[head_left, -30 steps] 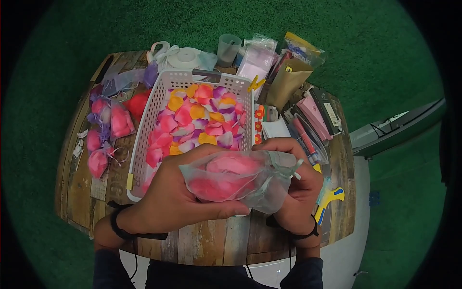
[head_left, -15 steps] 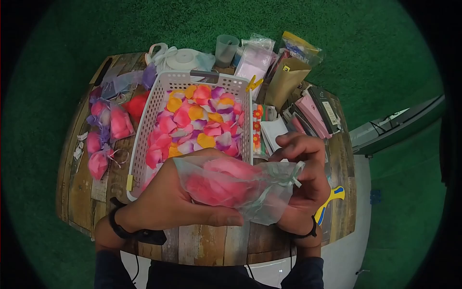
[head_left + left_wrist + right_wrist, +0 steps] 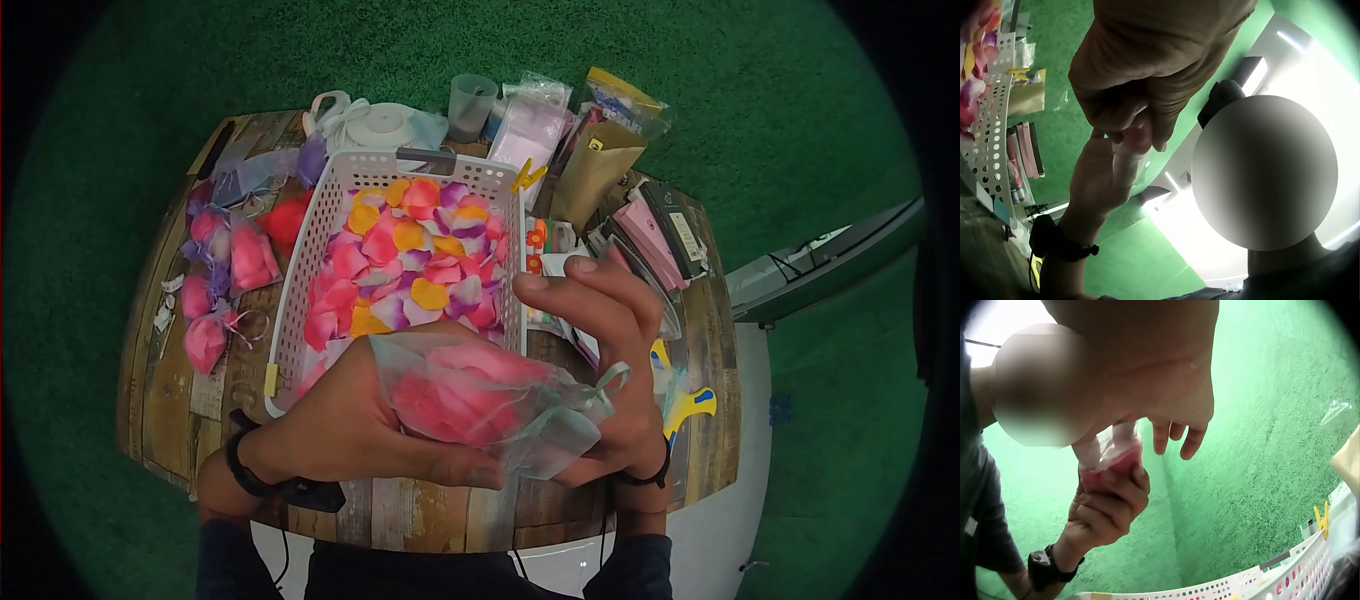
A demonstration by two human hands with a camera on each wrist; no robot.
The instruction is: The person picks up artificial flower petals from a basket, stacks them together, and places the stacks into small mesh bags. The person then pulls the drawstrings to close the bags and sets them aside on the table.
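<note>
My left hand (image 3: 400, 405) grips a pale green sheer organza pouch (image 3: 555, 450) around its filled end, thumb along the near side. Pink petals (image 3: 460, 390) show through the mesh, with a ribbon loop at the pouch's right end. At that open end is my right hand (image 3: 620, 400), two fingers raised and bent above the mesh. In the right wrist view, the right thumb and one finger (image 3: 1124, 436) stand apart and look whitish through the mesh, while its other fingers hang free. The left hand (image 3: 1107, 512) holds the pink end below them.
A white perforated basket (image 3: 300, 290) of mixed petals stands just beyond the hands. Filled pouches (image 3: 205, 340) lie to its left. Ribbon rolls (image 3: 380, 122) and a plastic cup (image 3: 472, 105) are behind; packets, a brown paper bag (image 3: 595, 175) and a yellow-blue handle (image 3: 690, 408) sit right.
The right fingers have left the pouch's tied-ribbon side and lifted up and left, spreading apart. The pouch's right end has tilted down toward the body. My left hand keeps its grip.
</note>
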